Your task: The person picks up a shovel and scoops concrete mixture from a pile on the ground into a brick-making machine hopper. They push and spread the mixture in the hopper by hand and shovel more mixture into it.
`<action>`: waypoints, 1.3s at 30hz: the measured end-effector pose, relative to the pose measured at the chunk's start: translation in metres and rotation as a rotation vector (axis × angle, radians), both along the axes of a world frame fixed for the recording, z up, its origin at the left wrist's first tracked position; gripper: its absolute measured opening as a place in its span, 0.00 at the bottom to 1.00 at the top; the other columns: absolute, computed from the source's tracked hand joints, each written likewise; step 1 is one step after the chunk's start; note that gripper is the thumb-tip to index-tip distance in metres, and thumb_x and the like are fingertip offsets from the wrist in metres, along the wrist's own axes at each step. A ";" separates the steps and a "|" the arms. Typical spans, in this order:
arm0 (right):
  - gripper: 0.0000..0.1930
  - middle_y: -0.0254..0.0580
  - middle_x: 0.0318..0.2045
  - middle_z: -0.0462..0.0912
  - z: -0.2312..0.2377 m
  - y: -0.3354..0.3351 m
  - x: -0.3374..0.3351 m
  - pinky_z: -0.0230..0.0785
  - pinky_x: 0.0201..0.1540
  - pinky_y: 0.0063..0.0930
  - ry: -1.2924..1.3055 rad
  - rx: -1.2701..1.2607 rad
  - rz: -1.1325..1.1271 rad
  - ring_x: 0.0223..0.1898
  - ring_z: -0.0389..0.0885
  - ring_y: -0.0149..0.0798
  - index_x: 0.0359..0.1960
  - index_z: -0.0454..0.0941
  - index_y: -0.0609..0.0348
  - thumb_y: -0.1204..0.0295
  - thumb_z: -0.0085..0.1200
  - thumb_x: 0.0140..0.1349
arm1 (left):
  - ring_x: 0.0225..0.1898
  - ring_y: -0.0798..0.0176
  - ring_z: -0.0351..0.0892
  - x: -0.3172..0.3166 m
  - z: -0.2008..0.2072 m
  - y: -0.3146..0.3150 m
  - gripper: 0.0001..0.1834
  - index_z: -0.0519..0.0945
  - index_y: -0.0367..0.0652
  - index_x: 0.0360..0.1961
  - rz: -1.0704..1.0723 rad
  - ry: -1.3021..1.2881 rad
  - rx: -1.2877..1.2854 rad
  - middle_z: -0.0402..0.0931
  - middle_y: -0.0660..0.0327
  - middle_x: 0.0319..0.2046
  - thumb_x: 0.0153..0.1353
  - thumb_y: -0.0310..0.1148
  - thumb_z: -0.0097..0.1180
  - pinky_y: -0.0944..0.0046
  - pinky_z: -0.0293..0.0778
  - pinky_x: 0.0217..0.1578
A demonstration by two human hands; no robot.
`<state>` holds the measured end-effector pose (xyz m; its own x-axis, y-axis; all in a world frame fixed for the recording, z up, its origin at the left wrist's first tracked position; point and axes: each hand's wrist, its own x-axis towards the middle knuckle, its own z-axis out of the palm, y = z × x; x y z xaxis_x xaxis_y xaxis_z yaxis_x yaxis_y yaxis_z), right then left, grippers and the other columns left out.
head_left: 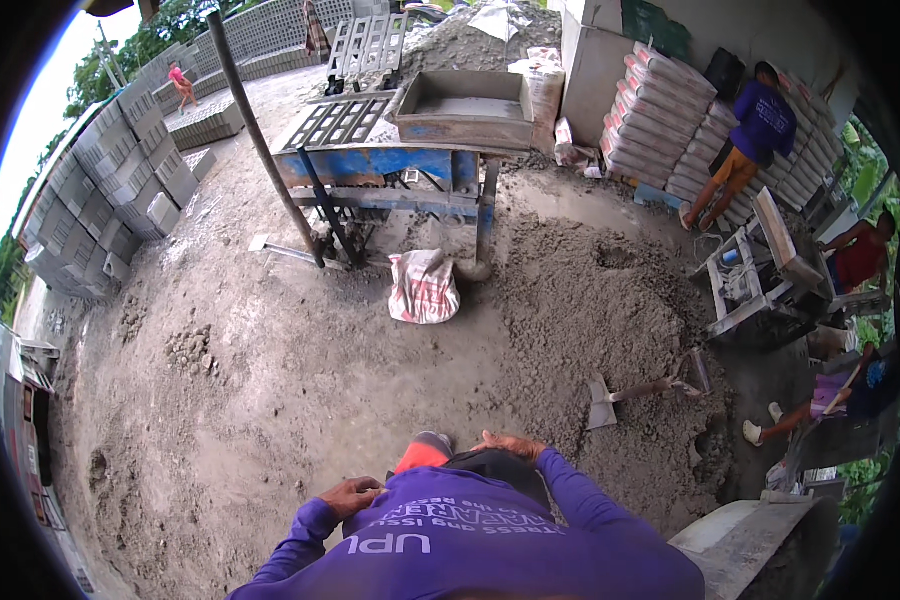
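Observation:
My left hand [352,496] rests at the side of my waist against my purple long-sleeved shirt [440,540]. Its fingers are loosely bent, partly hidden by the cloth, and no object shows in it. On the dark cloth [495,468] over my thigh lies my right hand [512,446], fingers stretched out and holding nothing. An orange patch of clothing [423,456] shows between the hands. The shovel [630,395] lies on the grey mix heap [590,310] to the right, apart from my right hand. A red and white sack [423,287] sits on the ground ahead.
A blue-framed bench [380,167] bears a metal trough [465,110] and block mould [340,120]. Concrete blocks [110,190] are stacked left. A person [760,130] bends by piled cement sacks [650,110]. At right stand a machine frame [760,260] and more people [860,250].

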<state>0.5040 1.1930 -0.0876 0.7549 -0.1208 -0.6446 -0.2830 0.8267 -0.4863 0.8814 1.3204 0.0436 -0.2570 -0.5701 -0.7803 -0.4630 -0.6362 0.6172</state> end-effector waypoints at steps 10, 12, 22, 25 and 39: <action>0.34 0.42 0.53 0.76 0.035 0.017 0.010 0.64 0.57 0.25 0.041 -0.027 -0.059 0.51 0.74 0.31 0.58 0.70 0.63 0.43 0.39 0.67 | 0.39 0.70 0.76 0.004 -0.016 -0.038 0.20 0.81 0.35 0.42 -0.126 -0.087 -0.119 0.81 0.60 0.37 0.59 0.43 0.59 0.69 0.72 0.41; 0.34 0.42 0.53 0.76 0.044 0.020 0.008 0.64 0.57 0.26 0.068 -0.044 -0.078 0.52 0.73 0.31 0.58 0.70 0.63 0.43 0.39 0.67 | 0.37 0.70 0.77 0.002 -0.018 -0.043 0.19 0.81 0.35 0.41 -0.055 -0.019 -0.085 0.81 0.62 0.35 0.59 0.41 0.60 0.69 0.73 0.39; 0.32 0.44 0.56 0.73 0.059 0.041 -0.008 0.62 0.60 0.27 0.092 0.034 -0.301 0.55 0.72 0.34 0.60 0.67 0.64 0.47 0.40 0.69 | 0.27 0.72 0.74 -0.038 0.004 -0.078 0.12 0.82 0.33 0.36 0.260 0.093 -0.100 0.79 0.64 0.26 0.54 0.31 0.58 0.70 0.71 0.28; 0.30 0.45 0.53 0.76 0.059 0.048 -0.022 0.66 0.57 0.27 0.103 0.004 -0.373 0.51 0.76 0.33 0.56 0.70 0.66 0.49 0.43 0.68 | 0.28 0.71 0.75 -0.052 -0.020 -0.095 0.14 0.82 0.33 0.37 0.115 0.088 -0.202 0.80 0.63 0.27 0.52 0.32 0.57 0.69 0.72 0.30; 0.28 0.43 0.45 0.81 0.031 0.131 -0.089 0.70 0.52 0.30 0.200 0.081 -0.770 0.45 0.80 0.36 0.50 0.75 0.63 0.47 0.47 0.65 | 0.27 0.52 0.78 -0.135 -0.024 -0.139 0.16 0.78 0.31 0.28 -0.495 0.267 -0.571 0.77 0.46 0.24 0.48 0.37 0.55 0.55 0.72 0.31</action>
